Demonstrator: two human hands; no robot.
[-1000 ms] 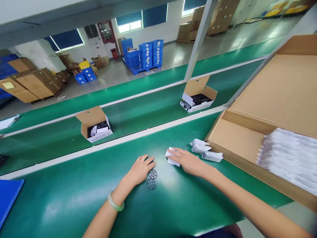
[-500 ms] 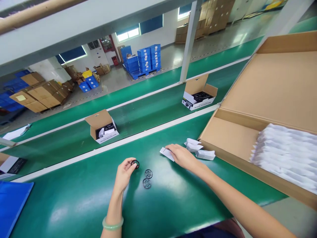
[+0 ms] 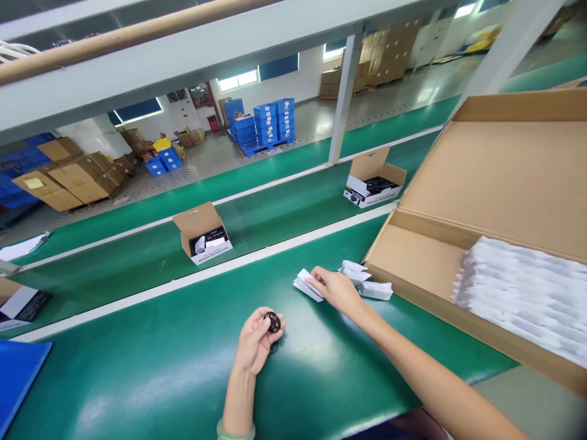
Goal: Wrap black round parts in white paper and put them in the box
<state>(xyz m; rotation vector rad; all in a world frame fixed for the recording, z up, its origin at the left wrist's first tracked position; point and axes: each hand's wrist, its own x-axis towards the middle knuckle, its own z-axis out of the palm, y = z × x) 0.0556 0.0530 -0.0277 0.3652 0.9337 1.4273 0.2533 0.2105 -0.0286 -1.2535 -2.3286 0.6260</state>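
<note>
My left hand (image 3: 257, 343) holds a small black round ring part (image 3: 272, 321) between its fingertips, just above the green bench surface (image 3: 137, 366). Under the hand a dark bit of another black part shows; the rest is hidden. My right hand (image 3: 337, 290) lies on the bench with its fingers on a folded white paper leaflet (image 3: 305, 284). More folded white leaflets (image 3: 371, 281) lie just right of that hand, against the big cardboard box.
A large open cardboard box (image 3: 426, 244) with rows of white packets (image 3: 518, 287) fills the right. On the conveyor belt beyond stand two small open product boxes (image 3: 204, 235) (image 3: 373, 183). A blue tray (image 3: 18, 379) sits at the far left.
My left hand lifted one black ring, then moved right over the two rings that lay on the bench, now covering them. My right hand stayed on the leaflet. The conveyor boxes drifted right.
</note>
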